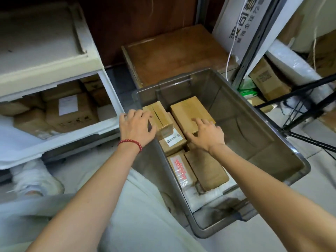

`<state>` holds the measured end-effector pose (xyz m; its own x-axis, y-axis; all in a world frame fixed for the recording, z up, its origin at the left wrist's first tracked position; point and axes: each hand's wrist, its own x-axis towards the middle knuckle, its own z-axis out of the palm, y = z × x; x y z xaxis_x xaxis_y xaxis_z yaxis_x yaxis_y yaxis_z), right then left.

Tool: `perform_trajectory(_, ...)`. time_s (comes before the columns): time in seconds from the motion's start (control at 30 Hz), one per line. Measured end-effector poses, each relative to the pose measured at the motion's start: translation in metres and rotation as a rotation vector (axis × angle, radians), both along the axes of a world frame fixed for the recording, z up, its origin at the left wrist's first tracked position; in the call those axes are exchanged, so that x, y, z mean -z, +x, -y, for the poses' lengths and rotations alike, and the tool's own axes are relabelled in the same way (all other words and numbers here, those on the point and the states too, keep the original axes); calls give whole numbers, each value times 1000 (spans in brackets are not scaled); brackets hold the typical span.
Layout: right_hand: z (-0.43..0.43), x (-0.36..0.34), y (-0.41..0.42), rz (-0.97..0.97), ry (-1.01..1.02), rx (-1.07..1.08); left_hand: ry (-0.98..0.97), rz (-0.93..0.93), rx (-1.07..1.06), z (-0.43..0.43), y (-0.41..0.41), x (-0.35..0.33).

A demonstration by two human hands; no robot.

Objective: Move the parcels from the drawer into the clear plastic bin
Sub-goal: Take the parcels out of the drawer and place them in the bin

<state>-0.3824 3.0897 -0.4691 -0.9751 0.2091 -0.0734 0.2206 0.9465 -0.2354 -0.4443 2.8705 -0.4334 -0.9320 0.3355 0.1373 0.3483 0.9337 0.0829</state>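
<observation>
Head view, from the left: open drawer [111, 122] packed with brown parcels [72, 115], one white label face up. Next, palm-down left hand [136, 125] with fingers curled round taped box [161, 115] at the left wall of the bin [254, 128], long axis along the bin's length. Beside it, right hand [206, 136] flat, fingers spread, pressing on plain box [189, 111], lying parallel. Open room along the bin's right wall.
</observation>
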Motion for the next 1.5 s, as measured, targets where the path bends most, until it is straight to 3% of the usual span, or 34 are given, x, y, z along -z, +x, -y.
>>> perform_trajectory(0.33,149,-71,-51,-215,-141,-322,-10,-53,-282,164,33,-48)
perform_trajectory(0.53,258,-70,-50,-100,-315,-372,-21,17,-508,236,67,-38)
perform_trajectory(0.63,291,-58,-49,-20,-301,-379,-46,116,-582,252,71,-21)
perform_trajectory(0.8,297,-43,-78,-20,-190,-315,-34,75,-580,264,43,-13)
perform_trajectory(1.0,306,-12,-117,2,-227,-204,-14,230,-573,275,-2,12)
perform_trajectory(1.3,324,39,-195,45,-142,-336,-50,329,-547,305,-99,58)
perform_trajectory(1.5,331,63,-243,91,-251,-386,-52,328,-621,301,-145,84)
